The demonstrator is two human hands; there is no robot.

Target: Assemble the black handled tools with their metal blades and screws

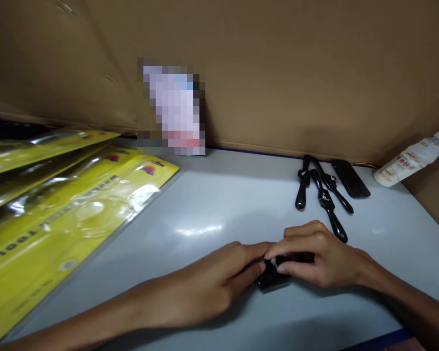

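Observation:
Close to the front of the table, both hands are closed on a black spokeshave (273,282) with small bright metal parts at its middle. My left hand (229,280) grips it from the left, thumb and forefinger pressed at its centre. From the right, my right hand (314,253) pinches the metal parts with thumb and forefinger, and its palm covers part of the dark handle. Much of the tool is hidden by my fingers. Beyond my right hand lie three more black spokeshaves, one at the left (303,183), one nearest me (325,199) and one behind it (331,183).
Yellow tool cards in clear plastic blister packs (76,209) are heaped along the left side. A dark phone (350,179) lies behind the spokeshaves. One white-capped bottle (411,160) leans at the right rear. A cardboard wall (263,73) and a blurred-out item (177,109) stand behind the grey table (212,195).

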